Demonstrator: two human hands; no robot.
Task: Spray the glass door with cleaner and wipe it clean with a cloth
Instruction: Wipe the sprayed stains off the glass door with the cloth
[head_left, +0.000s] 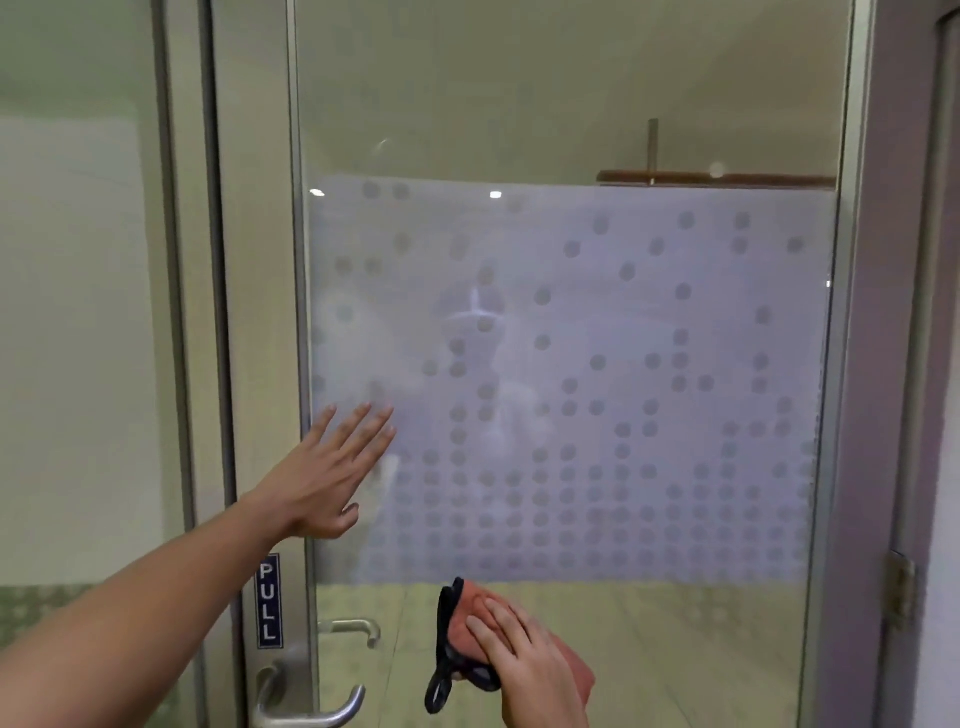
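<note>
The glass door (571, 119) fills the view, with a wide frosted band of grey dots (649, 389) across its middle. My left hand (324, 473) rests flat on the frosted band near the door's left edge, fingers spread and holding nothing. My right hand (524, 670) presses a folded pink cloth with dark trim (460, 623) against the clear glass just below the frosted band. No spray bottle is in view.
A metal lever handle (311, 712) and a blue "PULL" sign (269, 600) sit on the door's left stile. A fixed glass panel (78, 312) stands to the left. The door frame with a hinge (901, 587) runs down the right.
</note>
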